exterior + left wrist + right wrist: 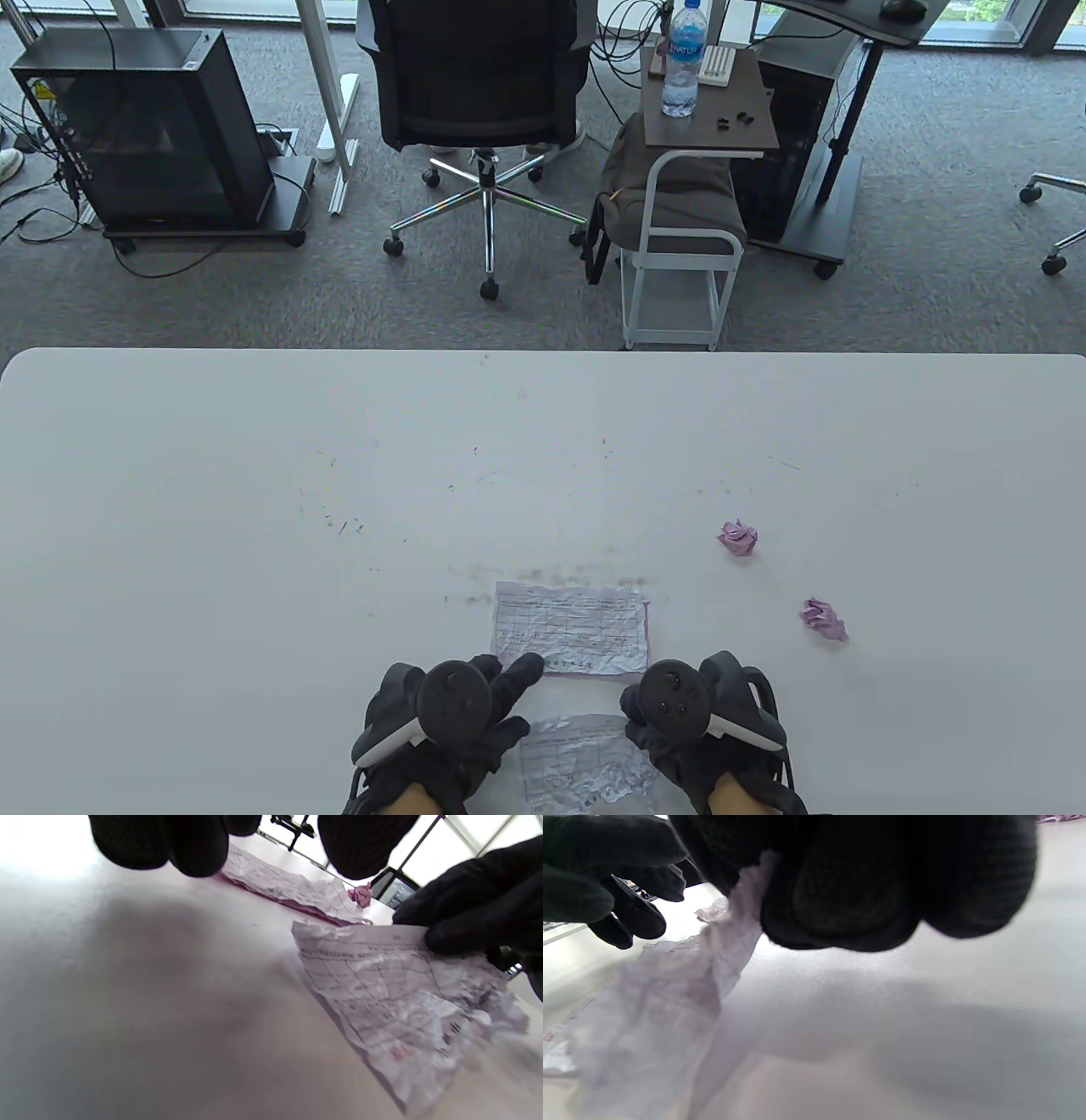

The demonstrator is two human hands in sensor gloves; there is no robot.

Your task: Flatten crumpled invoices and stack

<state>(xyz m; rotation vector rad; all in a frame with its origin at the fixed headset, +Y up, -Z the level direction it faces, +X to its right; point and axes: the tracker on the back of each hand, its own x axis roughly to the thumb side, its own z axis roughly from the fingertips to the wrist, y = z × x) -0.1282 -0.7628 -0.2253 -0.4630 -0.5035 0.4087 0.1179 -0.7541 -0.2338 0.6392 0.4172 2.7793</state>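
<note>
A partly flattened, wrinkled invoice (pixel 585 764) lies at the table's near edge between my hands. My right hand (pixel 670 713) pinches its right edge, and the paper rises into the fingers (pixel 840 899) in the right wrist view. In the left wrist view the right hand's fingers (pixel 466 908) lie on the sheet's (pixel 403 997) far corner. My left hand (pixel 484 705) is open beside the sheet's left edge; its fingers (pixel 169 840) hang above bare table. A stack of flattened invoices (pixel 570 628) lies just beyond both hands and also shows in the left wrist view (pixel 288 887).
Two crumpled pink paper balls lie to the right, one farther away (pixel 738 537) and one nearer (pixel 823 618). The white table (pixel 254 509) stretches wide to the left and back. Beyond its far edge are an office chair (pixel 479 85) and a small cart (pixel 679 255).
</note>
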